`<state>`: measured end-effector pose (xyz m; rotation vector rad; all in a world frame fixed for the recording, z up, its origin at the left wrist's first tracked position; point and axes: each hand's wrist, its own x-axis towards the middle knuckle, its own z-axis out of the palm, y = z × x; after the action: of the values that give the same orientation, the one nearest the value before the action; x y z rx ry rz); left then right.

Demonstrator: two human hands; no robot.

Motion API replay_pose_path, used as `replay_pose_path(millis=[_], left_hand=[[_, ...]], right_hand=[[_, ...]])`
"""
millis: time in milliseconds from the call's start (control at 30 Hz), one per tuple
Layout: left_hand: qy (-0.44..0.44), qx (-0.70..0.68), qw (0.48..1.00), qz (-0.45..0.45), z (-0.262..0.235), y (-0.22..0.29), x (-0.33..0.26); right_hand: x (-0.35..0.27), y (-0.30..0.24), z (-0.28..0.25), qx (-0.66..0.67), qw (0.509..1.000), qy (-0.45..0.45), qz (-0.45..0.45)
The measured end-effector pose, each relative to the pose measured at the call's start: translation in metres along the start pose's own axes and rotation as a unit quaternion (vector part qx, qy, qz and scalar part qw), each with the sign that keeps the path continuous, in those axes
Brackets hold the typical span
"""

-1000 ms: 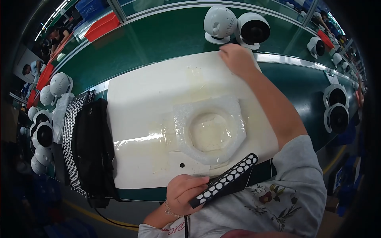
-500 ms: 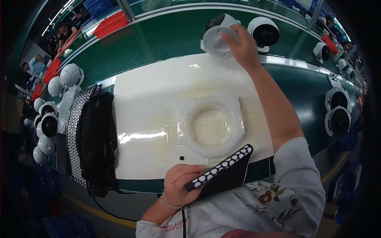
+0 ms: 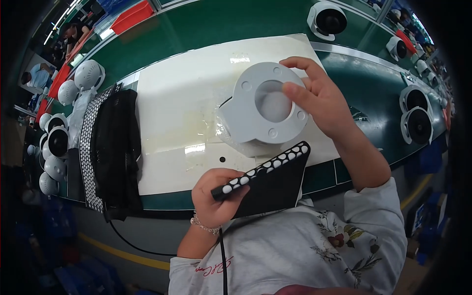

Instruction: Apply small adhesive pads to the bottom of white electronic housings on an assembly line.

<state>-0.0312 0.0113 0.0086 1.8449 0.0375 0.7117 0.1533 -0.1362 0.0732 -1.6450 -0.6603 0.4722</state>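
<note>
White fan (image 3: 241,120) comes over the padded ring (image 3: 222,129)

On my feed, the fan has just come from the back of the bench (image 3: 211,24), base upward; I can't tell whether it touches the ring. The right hand (image 3: 325,101) grasps the base's rim; the left hand (image 3: 214,195) grips a dotted black panel (image 3: 275,191). So I count 2 occupied hands. Red script (image 3: 214,268) marks the shirt (image 3: 290,250); I can read no label on the fan.

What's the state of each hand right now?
Left hand: closed, holding the black panel with white-dotted edge.
Right hand: closed, holding the white ring-shaped base.
</note>
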Motion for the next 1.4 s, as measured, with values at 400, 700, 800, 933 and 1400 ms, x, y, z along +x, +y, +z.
replay_pose_path(millis=[400, 700, 800, 933, 1400], left_hand=[[0.001, -0.234, 0.966, -0.109, 0.002, -0.008, 0.004], [0.023, -0.193, 0.959, -0.207, 0.000, 0.000, -0.002], [0.022, -0.175, 0.964, -0.200, 0.001, 0.000, -0.002], [0.023, -0.159, 0.965, -0.206, 0.001, 0.000, -0.003], [0.003, -0.116, 0.982, -0.152, 0.001, -0.005, -0.003]], right_hand=[[-0.084, 0.057, 0.028, 0.031, 0.980, 0.033, -0.191], [-0.086, 0.053, 0.021, 0.058, 0.989, 0.042, -0.133], [-0.083, 0.051, 0.021, -0.038, 0.980, 0.069, -0.184], [-0.078, 0.045, 0.019, -0.197, 0.908, 0.143, -0.340], [-0.083, 0.024, 0.027, -0.306, 0.868, 0.022, -0.391]])
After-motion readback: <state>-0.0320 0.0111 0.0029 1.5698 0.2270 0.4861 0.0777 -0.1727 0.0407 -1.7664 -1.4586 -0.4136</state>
